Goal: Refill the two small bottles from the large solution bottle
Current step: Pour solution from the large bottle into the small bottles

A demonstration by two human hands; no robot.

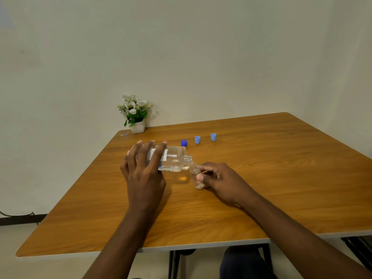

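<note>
My left hand (144, 170) grips the large clear solution bottle (173, 160), tipped on its side with its open neck pointing right. The neck sits just over the mouth of a small clear bottle (196, 176), which my right hand (219, 179) holds tilted on the table. A second small clear bottle (185, 167) appears to stand behind the big bottle's neck, largely hidden. Three caps lie in a row further back: a dark blue cap (183, 142) and two light blue caps (197, 139) (213, 136).
The wooden table (261, 178) ends at a near edge close to my body and a left edge toward the floor. A small white pot of flowers (135, 114) stands at the far left corner against the wall.
</note>
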